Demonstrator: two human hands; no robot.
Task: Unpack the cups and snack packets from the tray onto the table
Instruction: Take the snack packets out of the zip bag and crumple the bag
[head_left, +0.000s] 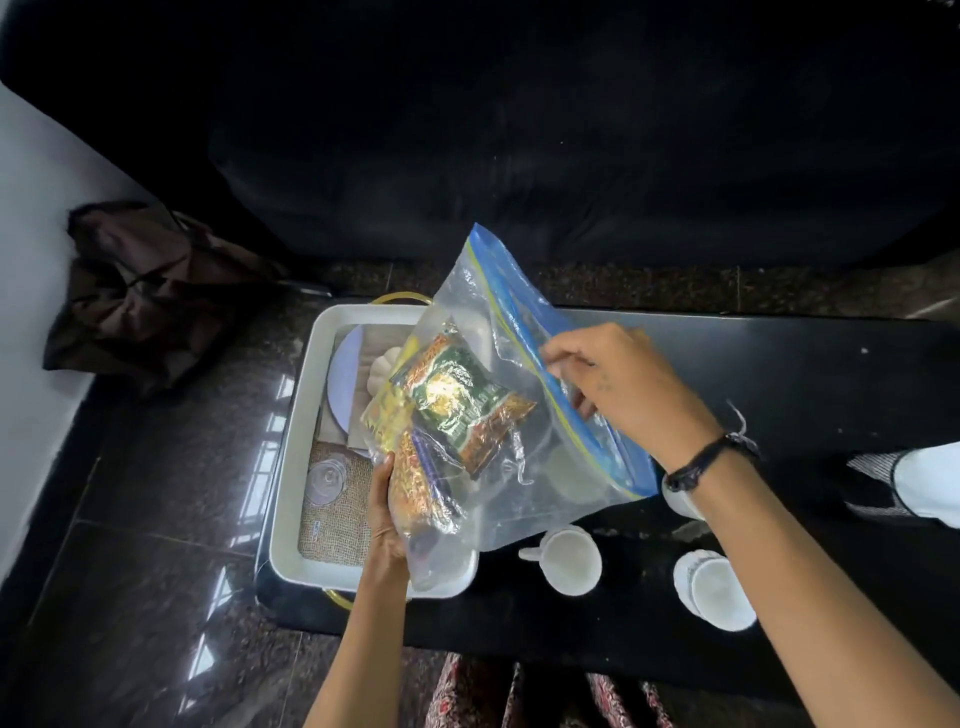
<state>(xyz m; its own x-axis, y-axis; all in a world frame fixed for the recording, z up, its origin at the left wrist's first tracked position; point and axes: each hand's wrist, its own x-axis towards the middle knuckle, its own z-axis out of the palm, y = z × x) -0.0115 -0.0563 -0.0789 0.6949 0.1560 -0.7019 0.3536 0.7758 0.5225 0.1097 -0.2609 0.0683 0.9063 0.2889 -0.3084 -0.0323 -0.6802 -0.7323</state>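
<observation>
Above the white tray (291, 447) at the left end of the black table (810, 374), a clear zip-top bag (519, 467) with a blue seal strip is held tilted in both hands; the left hand (387, 512) is clamped on its lower corner from beneath, its fingers hidden behind the plastic; the right hand (618, 379) pinches the blue-edged mouth of the bag, fingertips partly inside it; a dark band (701, 462) circles that wrist; the snack packets (447, 415) lie bunched inside the bag, a green one on top of yellow and orange ones, their print too crumpled to read; the bag hides much of the tray, where a burlap mat (335, 519), a clear glass lid (324, 478), a pale round disc (340, 384) and a white ribbed piece (382, 371) partly show; two white cups (569, 558) stand on the table just right of the tray, the nearer one with its handle toward the tray, the other (719, 592) seemingly a stack; a further white object (680, 501) is mostly hidden behind the right wrist; a dark cloth bag (140, 291) slumps on the floor at left.
</observation>
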